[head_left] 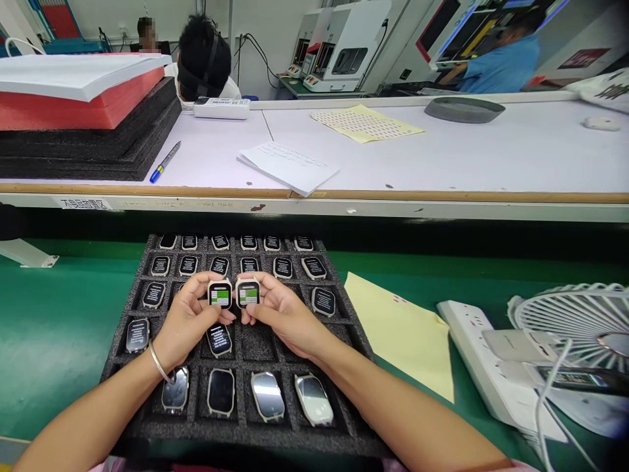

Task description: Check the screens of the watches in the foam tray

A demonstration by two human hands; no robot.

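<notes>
My left hand grips a smartwatch without a strap, its screen lit with a green and white pattern. A second smartwatch with a similar lit screen is between the thumb and fingers of my right hand. The two watches are side by side, faces up, above a black foam tray. Several more strapless watches sit in the tray's compartments, many showing white text on black. One such watch lies just below my left hand. Along the near row the screens are dark or reflecting light.
Right of the tray lie a yellow sheet, a white power strip and a white fan. A raised white shelf behind holds stacked foam, a pen and papers. Other people are beyond it.
</notes>
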